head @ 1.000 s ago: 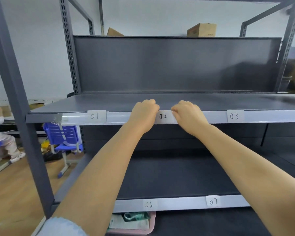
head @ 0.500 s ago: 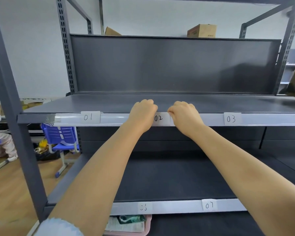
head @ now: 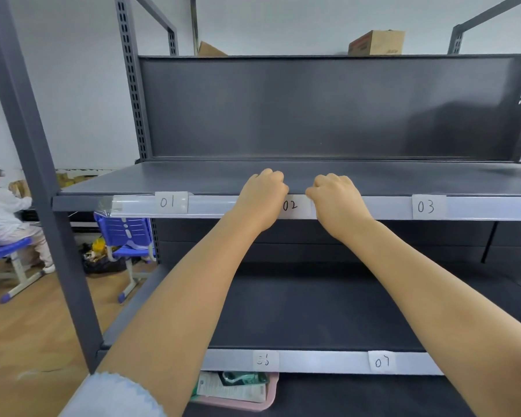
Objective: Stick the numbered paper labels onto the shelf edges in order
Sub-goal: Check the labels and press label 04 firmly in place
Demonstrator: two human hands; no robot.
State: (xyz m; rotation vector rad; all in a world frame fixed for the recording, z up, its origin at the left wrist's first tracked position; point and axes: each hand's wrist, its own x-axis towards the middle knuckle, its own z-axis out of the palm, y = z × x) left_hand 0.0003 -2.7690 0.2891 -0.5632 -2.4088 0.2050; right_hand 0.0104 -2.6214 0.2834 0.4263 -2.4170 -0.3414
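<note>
Head view: label 02 [head: 292,206] between left grip [head: 260,200] and right grip [head: 337,200]

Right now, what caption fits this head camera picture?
Both hands press label 02 onto the shelf edge, between 01 and 03.

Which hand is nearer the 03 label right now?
Right. The right hand sits at the 02 label's right edge, between it and the 03 label; the left hand is at 02's left edge, farther away.
</note>
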